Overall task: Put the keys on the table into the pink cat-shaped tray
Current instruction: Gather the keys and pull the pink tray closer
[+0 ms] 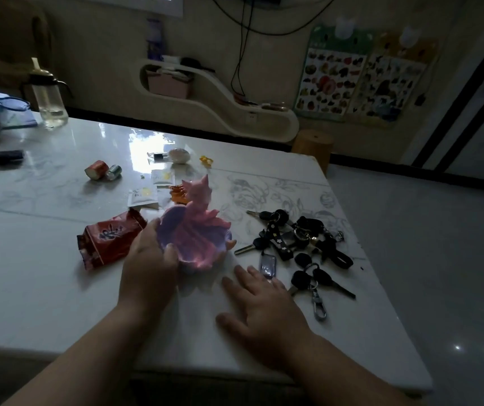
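The pink cat-shaped tray (196, 235) stands near the middle of the white table, its purple dish empty and the cat figure upright at its far side. My left hand (150, 265) grips the tray's near-left rim, thumb on the edge. A heap of black-headed keys (296, 238) with straps and rings lies to the tray's right. A smaller bunch (314, 282) with a metal clip lies nearer the front. My right hand (261, 306) rests flat on the table, fingers spread, just left of that bunch and touching a small clear tag (267, 266).
A red snack bag (109, 238) lies left of the tray. Small sachets (144, 196), a red roll (96, 169), and a white oval object (179, 156) lie behind it. A water bottle (48, 95) stands at the far left. The table's right edge (381, 276) is close to the keys.
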The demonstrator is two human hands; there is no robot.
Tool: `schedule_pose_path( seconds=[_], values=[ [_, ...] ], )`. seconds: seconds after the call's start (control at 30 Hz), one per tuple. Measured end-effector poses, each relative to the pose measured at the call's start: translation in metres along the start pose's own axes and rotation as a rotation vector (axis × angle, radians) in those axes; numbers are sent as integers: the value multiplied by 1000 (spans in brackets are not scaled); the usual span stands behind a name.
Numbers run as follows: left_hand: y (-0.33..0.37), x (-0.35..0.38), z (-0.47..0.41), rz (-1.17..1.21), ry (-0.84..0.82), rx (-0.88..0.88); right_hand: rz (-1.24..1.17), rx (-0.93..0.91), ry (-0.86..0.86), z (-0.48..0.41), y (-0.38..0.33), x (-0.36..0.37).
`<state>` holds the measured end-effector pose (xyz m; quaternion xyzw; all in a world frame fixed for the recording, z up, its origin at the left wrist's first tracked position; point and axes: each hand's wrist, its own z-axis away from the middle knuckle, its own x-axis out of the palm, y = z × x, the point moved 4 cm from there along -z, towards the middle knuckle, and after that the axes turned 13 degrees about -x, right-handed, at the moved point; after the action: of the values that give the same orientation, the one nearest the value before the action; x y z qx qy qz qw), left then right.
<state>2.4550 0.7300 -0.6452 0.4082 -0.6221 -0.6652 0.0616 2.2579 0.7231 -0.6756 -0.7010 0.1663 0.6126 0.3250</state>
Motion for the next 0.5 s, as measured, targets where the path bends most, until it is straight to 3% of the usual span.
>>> schedule_pose_path(
  seconds=[0.13, 0.3, 0.5],
  values=[
    [-1, 0, -4, 69, 22, -1, 35, -18, 83, 2, 4, -19],
    [5, 9, 8, 13, -29, 61, 115, 193, 433, 18, 40, -62],
    [15, 21, 31, -23, -107, 111, 146, 481, 341, 36, 85, -67]
  ],
)
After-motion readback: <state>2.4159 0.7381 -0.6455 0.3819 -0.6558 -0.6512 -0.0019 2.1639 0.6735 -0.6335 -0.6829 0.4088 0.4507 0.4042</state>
